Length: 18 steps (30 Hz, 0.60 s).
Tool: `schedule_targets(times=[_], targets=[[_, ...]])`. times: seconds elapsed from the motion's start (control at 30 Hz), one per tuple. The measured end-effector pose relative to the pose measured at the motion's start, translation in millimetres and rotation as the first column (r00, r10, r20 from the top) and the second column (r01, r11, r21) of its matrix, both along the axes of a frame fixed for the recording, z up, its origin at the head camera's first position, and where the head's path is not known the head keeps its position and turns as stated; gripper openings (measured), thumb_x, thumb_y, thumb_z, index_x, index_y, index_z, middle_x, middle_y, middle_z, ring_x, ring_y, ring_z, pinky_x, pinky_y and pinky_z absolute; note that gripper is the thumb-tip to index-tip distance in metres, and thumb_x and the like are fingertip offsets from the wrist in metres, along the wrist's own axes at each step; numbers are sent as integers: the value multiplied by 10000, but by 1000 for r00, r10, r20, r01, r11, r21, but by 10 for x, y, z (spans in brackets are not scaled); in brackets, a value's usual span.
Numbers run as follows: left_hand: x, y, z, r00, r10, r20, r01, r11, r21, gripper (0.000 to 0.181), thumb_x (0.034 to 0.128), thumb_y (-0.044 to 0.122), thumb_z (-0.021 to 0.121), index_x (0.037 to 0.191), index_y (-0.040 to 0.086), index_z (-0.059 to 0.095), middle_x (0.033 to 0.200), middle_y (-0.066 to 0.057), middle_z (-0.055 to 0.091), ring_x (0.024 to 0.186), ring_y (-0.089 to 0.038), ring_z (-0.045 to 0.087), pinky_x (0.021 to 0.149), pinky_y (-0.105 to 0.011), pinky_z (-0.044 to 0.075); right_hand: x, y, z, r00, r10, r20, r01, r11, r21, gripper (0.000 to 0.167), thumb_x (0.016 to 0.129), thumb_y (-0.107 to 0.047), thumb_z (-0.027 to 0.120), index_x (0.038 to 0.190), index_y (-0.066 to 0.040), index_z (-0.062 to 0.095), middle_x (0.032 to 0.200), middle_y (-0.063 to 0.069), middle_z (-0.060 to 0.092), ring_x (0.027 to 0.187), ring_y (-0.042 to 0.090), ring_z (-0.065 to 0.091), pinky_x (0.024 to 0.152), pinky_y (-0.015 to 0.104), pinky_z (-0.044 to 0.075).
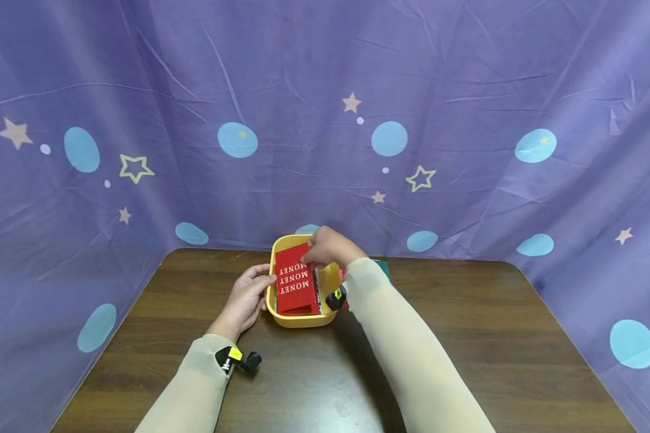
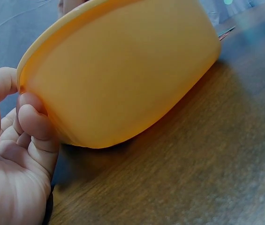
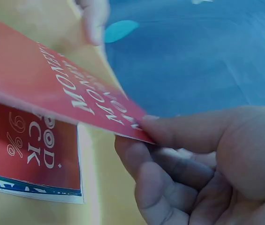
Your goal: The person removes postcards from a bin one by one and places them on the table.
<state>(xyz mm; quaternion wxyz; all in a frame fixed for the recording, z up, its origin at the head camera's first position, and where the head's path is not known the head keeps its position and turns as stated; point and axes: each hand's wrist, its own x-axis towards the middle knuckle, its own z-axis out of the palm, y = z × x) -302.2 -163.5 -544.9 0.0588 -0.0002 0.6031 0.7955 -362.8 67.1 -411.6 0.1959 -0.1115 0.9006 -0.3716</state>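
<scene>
A yellow basket (image 1: 301,322) stands near the table's back edge; the left wrist view shows its outer wall (image 2: 123,70). My left hand (image 1: 245,300) grips its left rim, thumb on top and fingers curled against the wall. My right hand (image 1: 330,248) pinches one end of a red envelope (image 1: 294,278) lettered MONEY between thumb and fingers, over the basket. In the right wrist view this envelope (image 3: 38,75) is tilted, its far end raised above another red envelope (image 3: 29,150), with blue-and-white edged pieces beneath that one.
Right of the basket, partly behind my right sleeve, lie a green item (image 1: 383,268) and something red. The brown wooden table (image 1: 466,337) reaches back to a purple curtain (image 1: 314,90) with stars and blue spots.
</scene>
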Motion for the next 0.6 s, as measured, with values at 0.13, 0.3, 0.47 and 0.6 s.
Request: schedule_targets(times=[0.13, 0.3, 0.47, 0.6], targets=[[-2, -3, 0, 1000, 4, 2, -4, 1000, 0, 365, 1127, 34, 611, 1476, 38, 505, 884, 80, 788, 557, -45, 604, 406, -165, 444, 29, 184, -58, 997, -22, 67, 37, 973, -227, 292, 1106, -125, 740, 826, -82, 665, 988, 109, 815, 898, 236, 798, 856, 451, 737], [-1, 0, -3, 1000, 5, 0, -5, 1000, 11, 406, 1127, 22, 610, 1513, -8, 486, 878, 48, 778, 559, -49, 598, 409, -166, 449, 80, 470, -159, 993, -68, 97, 102, 904, -415, 241, 1140, -137, 680, 906, -81, 665, 931, 61, 751, 824, 177, 734, 680, 323, 674], [11, 1, 4, 1000, 11, -13, -11, 1000, 11, 435, 1122, 27, 617, 1528, -37, 475, 897, 30, 784, 557, -39, 590, 414, -164, 449, 159, 827, -281, 984, -162, 70, 174, 830, -530, 131, 1129, -115, 666, 1052, -21, 715, 921, 50, 738, 816, 168, 716, 692, 334, 682], [23, -4, 7, 1000, 10, -9, -10, 1000, -2, 444, 1126, 45, 623, 1535, -33, 468, 924, 30, 798, 574, -37, 602, 422, -161, 454, 233, 1188, -375, 967, -251, 52, 240, 816, -525, 192, 1144, -132, 651, 1232, 24, 720, 1002, 55, 785, 878, 162, 758, 734, 355, 714]])
